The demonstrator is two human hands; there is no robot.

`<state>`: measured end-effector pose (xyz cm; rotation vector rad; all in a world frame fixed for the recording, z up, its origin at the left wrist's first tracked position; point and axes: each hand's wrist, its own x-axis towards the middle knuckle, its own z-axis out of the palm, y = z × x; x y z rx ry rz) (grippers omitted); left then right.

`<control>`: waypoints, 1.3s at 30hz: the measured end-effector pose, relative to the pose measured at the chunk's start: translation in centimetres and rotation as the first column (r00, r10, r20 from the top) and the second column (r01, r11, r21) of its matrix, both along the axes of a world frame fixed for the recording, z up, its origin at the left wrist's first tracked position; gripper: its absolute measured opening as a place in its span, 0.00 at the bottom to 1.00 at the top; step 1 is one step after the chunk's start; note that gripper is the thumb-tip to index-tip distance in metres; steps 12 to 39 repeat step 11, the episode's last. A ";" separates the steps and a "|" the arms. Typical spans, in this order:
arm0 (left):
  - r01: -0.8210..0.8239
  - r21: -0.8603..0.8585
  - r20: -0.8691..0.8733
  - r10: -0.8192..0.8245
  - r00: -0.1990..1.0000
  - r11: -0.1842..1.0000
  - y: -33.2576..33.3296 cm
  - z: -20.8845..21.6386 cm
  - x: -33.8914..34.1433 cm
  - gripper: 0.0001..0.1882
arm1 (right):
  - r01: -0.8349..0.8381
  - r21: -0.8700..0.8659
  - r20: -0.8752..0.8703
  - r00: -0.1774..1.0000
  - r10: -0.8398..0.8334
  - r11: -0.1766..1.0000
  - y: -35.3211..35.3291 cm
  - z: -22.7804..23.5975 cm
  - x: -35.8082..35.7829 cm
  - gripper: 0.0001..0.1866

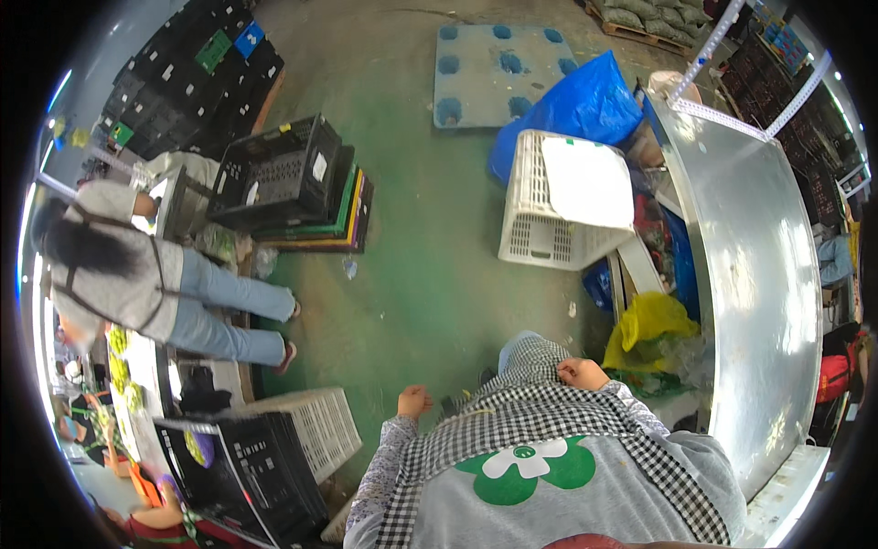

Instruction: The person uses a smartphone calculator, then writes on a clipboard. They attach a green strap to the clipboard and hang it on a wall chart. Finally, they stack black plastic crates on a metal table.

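My left hand (414,401) hangs beside my hip on the left, its fingers loosely curled into a fist, with nothing showing in it. At the right side of my waist, my right hand (583,373) is closed, its fingertips against the black-and-white checked apron (512,412) I wear. Whether those fingers pinch the cloth or something small is hidden. The nearest thing to the right hand is a yellow plastic bag (647,331), lying beside the metal table (750,274) and not touched.
Ahead stands a white crate (540,240) with a white sheet (588,180) on it, by a blue bag (576,110) and a blue pallet (476,78). Stacked black crates (274,174) and a co-worker (137,274) are on the left. Nearer stand black crates (247,476) and a white crate (325,430).
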<state>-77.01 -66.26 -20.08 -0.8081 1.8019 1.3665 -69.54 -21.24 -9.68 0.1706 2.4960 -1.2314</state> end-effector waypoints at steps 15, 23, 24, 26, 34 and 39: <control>0.017 0.070 -0.227 0.000 0.974 0.997 1.2 -2.1 -44.6 0.13 | -0.045 0.267 -0.304 0.944 0.128 0.963 5.7 4.4 -45.5 0.11; 0.017 0.070 -0.227 0.000 0.974 0.997 1.2 -2.1 -44.6 0.13 | -0.045 0.267 -0.304 0.944 0.128 0.963 5.7 4.4 -45.5 0.11; 0.017 0.070 -0.227 0.000 0.974 0.997 1.2 -2.1 -44.6 0.13 | -0.045 0.267 -0.304 0.944 0.128 0.963 5.7 4.4 -45.5 0.11; 0.017 0.070 -0.227 0.000 0.974 0.997 1.2 -2.1 -44.6 0.13 | -0.045 0.267 -0.304 0.944 0.128 0.963 5.7 4.4 -45.5 0.11; 0.017 0.070 -0.227 0.000 0.974 0.997 1.2 -2.1 -44.6 0.13 | -0.045 0.267 -0.304 0.944 0.128 0.963 5.7 4.4 -45.5 0.11; 0.017 0.070 -0.227 0.000 0.974 0.997 1.2 -2.1 -44.6 0.13 | -0.045 0.267 -0.304 0.944 0.128 0.963 5.7 4.4 -45.5 0.11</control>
